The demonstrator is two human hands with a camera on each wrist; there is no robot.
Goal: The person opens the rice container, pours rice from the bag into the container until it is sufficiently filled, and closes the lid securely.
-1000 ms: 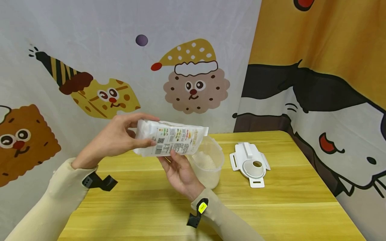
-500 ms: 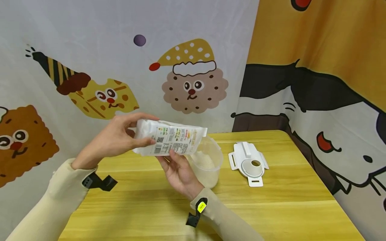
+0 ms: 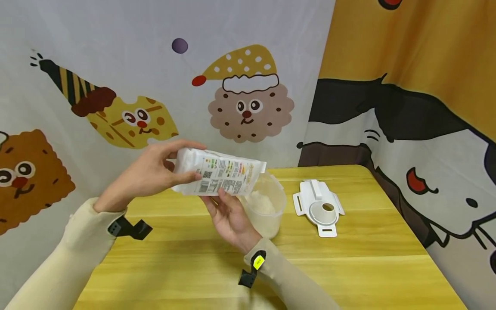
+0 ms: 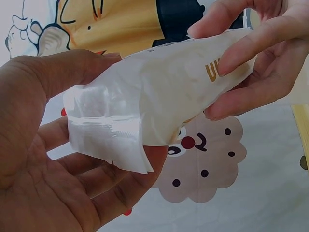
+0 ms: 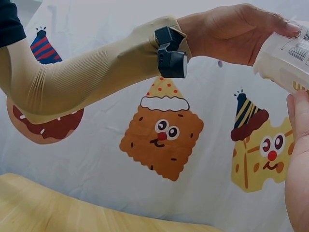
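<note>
A white printed plastic bag (image 3: pixel 222 174) lies tilted on its side in the air, its right end lowest. That end overlaps the mouth of a clear round container (image 3: pixel 273 226), in which white grainy stuff (image 3: pixel 260 202) is heaped. My left hand (image 3: pixel 149 172) grips the bag's bottom end, thumb on the near face and fingers over the top. From below, my right hand (image 3: pixel 234 221) holds the bag nearer its mouth, with the thumb on the printed side. In the left wrist view, the folded bottom of the bag (image 4: pixel 106 128) rests between left thumb and fingers.
A white lid (image 3: pixel 318 202) with side clips and a round opening lies on the wooden table (image 3: pixel 372 241), right of the container. Behind the table hangs a cartoon-printed curtain (image 3: pixel 147 26). Both wrists carry black camera mounts (image 3: pixel 129 228).
The bag's bottom end has risen slightly, so the bag slopes a little more toward the container. Both hands keep their hold, and the head view has shifted a little.
</note>
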